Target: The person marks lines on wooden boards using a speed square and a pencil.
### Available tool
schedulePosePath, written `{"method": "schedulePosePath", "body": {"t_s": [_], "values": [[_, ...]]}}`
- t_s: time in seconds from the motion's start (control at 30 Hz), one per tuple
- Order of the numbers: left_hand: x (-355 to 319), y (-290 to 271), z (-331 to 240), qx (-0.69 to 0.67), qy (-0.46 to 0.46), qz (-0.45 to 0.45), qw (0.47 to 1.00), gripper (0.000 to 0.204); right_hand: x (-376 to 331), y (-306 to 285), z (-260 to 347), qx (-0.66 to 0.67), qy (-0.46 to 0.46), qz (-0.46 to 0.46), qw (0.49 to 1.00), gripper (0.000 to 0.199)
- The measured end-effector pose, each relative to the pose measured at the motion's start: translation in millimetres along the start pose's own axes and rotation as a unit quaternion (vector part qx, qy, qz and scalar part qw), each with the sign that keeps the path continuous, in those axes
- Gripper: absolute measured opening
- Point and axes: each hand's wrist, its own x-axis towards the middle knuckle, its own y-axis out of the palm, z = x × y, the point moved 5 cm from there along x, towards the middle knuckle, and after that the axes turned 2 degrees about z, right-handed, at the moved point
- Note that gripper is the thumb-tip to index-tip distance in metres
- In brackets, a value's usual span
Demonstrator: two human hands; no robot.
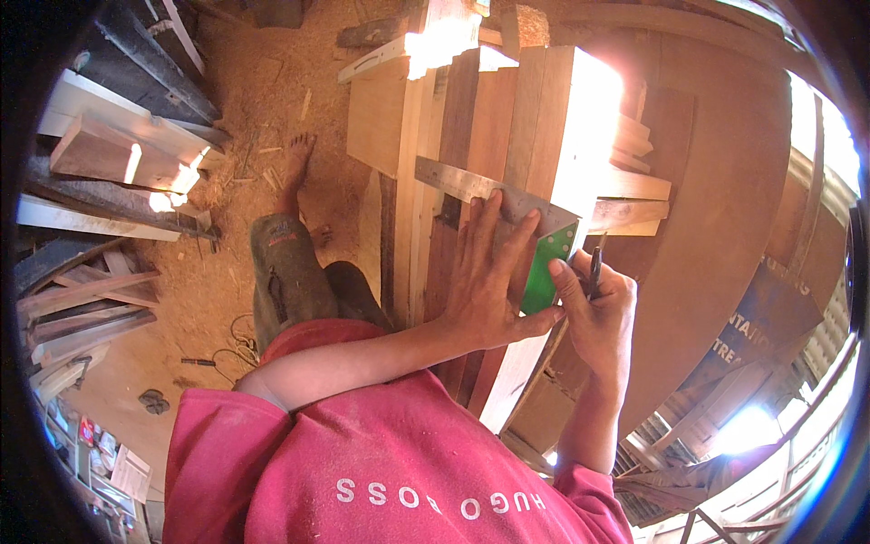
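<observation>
My left hand (488,276) lies flat, fingers spread, on a try square with a metal blade (467,184) and a green stock (544,272), pressing it against a stack of reddish and pale wooden boards (494,118). My right hand (600,313) grips a dark pencil (595,266) next to the green stock, its tip near the blade's corner. My thumb touches the stock's edge.
Sawdust covers the floor (263,100), where my bare foot (294,163) stands. Planks and offcuts (109,172) pile up at the left. A large curved wooden panel (725,208) rises at the right, behind the boards. A cable (237,349) lies on the floor.
</observation>
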Motion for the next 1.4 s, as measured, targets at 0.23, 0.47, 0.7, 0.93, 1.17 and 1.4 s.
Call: {"method": "schedulePosePath", "body": {"t_s": [0.23, 0.47, 0.7, 0.93, 1.17, 1.4], "values": [[3, -6, -4, 0.008, 0.001, -0.003, 1.0, 0.105, 0, 1, 3, 0.001, 0.017, 0.003, 1.0, 0.02], [2, -12, -9, 0.009, -0.016, 0.009, 1.0, 0.103, 19, -44, 55, -0.053, -0.152, -0.104, 0.981, 0.016], [4, -14, -4, -0.007, -0.027, -0.002, 1.0, 0.102, 91, 40, 189, -0.291, -0.369, 0.017, 0.882, 0.023], [4, -24, -15, 0.008, -0.055, 0.029, 0.998, 0.103, 157, 187, 148, -0.52, -0.35, 0.279, 0.727, 0.022], [-5, -9, -4, 0.043, -0.026, 0.005, 0.999, 0.105, 176, 217, 106, -0.548, -0.307, 0.304, 0.716, 0.016], [-5, -3, -2, 0.012, -0.018, -0.014, 1.0, 0.112, 175, 218, 98, -0.527, -0.306, 0.297, 0.735, 0.018]]}}
